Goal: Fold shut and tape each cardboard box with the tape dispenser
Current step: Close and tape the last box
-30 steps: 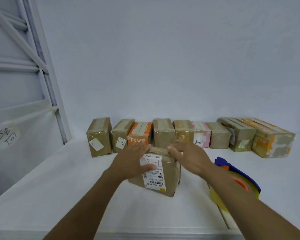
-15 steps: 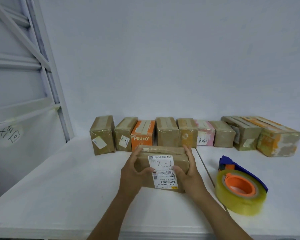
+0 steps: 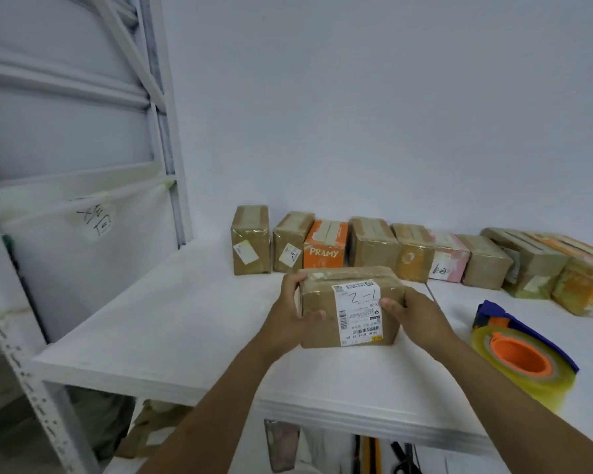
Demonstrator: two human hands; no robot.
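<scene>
Cardboard box (image 3: 322, 313) is located near the middle of the table (image 3: 172, 323), forward of the back edge and gripped at both ends. Its top flaps are folded shut, with tape visible along the top seam. A white shipping label (image 3: 358, 313) covers the right portion of the front face. Whether the box rests on the table or is raised slightly off it cannot be determined. The left hand (image 3: 288, 319) grips the left end, fingers curled over the upper corner and thumb pressed on the front face. The right hand (image 3: 415, 313) grips the right end, thumb on the front face touching the label edge; its fingers wrap behind the box and are hidden. The tape dispenser (image 3: 521, 357), blue-framed with an orange hub and a yellowish roll, lies on the table near the right edge, apart from both hands. A row of taped boxes (image 3: 374, 246) stands along the back edge, including an orange box (image 3: 326, 248) marked PRAMY. A white shelving frame (image 3: 165, 131) stands at the left edge.
</scene>
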